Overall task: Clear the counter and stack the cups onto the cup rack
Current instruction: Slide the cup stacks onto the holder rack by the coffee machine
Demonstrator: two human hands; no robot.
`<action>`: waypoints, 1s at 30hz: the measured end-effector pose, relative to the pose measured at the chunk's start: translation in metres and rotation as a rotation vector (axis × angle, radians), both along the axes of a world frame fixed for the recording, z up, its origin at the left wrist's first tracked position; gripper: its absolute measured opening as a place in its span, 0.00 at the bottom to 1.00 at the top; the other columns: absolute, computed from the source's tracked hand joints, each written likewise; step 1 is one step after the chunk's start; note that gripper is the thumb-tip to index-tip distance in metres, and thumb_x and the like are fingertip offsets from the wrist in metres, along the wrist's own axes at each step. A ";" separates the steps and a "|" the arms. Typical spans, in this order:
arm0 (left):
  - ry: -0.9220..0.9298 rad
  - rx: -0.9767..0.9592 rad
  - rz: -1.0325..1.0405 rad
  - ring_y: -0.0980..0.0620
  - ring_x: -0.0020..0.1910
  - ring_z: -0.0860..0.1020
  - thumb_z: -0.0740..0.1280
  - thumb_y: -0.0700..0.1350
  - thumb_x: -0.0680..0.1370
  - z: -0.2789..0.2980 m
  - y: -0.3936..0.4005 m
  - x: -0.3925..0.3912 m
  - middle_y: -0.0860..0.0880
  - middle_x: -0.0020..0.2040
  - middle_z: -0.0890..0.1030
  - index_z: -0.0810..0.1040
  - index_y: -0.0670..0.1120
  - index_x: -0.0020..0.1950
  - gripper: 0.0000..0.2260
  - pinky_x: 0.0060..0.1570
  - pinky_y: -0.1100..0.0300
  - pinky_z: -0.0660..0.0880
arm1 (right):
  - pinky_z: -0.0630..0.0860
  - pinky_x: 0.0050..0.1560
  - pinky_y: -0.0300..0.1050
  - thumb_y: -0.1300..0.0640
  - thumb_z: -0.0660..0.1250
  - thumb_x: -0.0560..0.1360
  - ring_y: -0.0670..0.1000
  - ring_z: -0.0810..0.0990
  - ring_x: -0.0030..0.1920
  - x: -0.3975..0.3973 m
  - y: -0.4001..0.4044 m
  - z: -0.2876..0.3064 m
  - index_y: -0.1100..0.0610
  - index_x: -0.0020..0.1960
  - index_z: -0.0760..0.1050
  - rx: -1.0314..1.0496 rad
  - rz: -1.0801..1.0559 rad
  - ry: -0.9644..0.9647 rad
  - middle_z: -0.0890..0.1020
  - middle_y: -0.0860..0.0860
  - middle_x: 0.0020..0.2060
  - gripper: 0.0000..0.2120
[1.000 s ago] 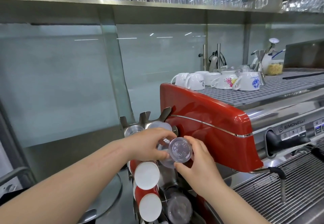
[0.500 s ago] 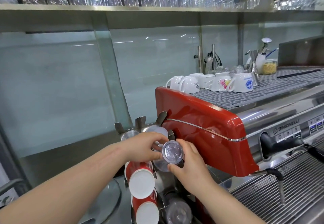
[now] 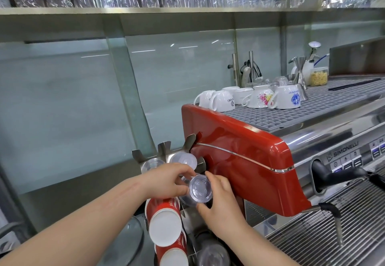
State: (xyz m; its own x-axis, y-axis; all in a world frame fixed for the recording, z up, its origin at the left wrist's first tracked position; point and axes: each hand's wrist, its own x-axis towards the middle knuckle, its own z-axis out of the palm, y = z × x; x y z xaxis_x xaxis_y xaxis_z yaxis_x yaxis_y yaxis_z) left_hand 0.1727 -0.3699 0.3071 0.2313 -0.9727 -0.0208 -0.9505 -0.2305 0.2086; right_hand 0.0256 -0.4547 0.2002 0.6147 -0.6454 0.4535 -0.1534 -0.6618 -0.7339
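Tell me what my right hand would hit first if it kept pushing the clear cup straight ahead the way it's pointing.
Probably the cup rack: the right hand aims the clear cup into its slot beside the red espresso machine. Depth is hard to judge.

I count two red paper cup stacks (image 3: 164,222) in the rack. Five white mugs (image 3: 224,100) sit on the espresso machine's (image 3: 245,151) top grate, near its left edge.

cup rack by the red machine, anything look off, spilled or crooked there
Nothing stands out. Both hands, left hand and right hand, hold a clear plastic cup at the cup rack. Red paper cups sit in the slots below. No spill or damage shows.
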 end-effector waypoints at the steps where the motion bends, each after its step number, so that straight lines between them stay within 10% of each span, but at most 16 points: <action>1: -0.011 0.011 -0.003 0.60 0.56 0.78 0.68 0.48 0.77 0.000 -0.001 0.000 0.60 0.59 0.77 0.73 0.58 0.66 0.18 0.59 0.63 0.74 | 0.58 0.63 0.29 0.55 0.70 0.71 0.44 0.68 0.65 0.001 -0.001 -0.001 0.50 0.75 0.57 0.006 -0.006 0.005 0.63 0.46 0.65 0.37; 30: -0.028 0.270 0.018 0.58 0.62 0.75 0.62 0.53 0.78 -0.016 -0.037 0.033 0.60 0.64 0.78 0.72 0.63 0.67 0.17 0.65 0.57 0.71 | 0.73 0.61 0.48 0.57 0.67 0.73 0.57 0.74 0.63 0.052 -0.027 -0.001 0.55 0.73 0.57 0.009 -0.070 0.426 0.64 0.53 0.66 0.32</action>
